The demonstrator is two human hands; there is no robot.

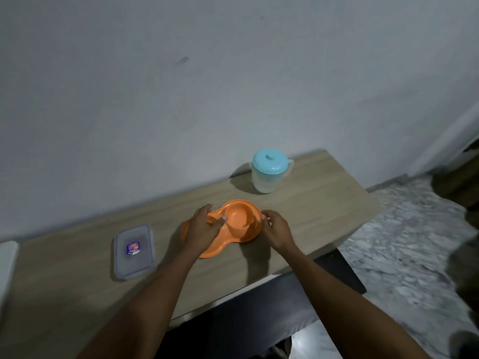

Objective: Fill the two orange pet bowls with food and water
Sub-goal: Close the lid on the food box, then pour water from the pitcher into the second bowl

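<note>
The orange plastic twin-bowl pet dish (238, 224), 1 moulded piece with 2 round bowls, lies on the light wood-grain table top (324, 203), roughly at its middle. The right bowl is visible and holds nothing; the left bowl is mostly covered.

The left hand (203, 229) lies over the left bowl, fingers curled over its far rim and thumb stretched toward the ridge between the 2 bowls. The right hand (278, 229) meets the outer rim of the right bowl with curled fingers; it appears to pinch the rim, though blur hides the exact contact.

A translucent plastic jug with a light blue lid (269, 172) stands upright behind the dish, near the grey wall (207, 86). A clear rectangular lidded plastic container (133, 251), bearing 1 small label, lies left of the dish, apart from it.
</note>
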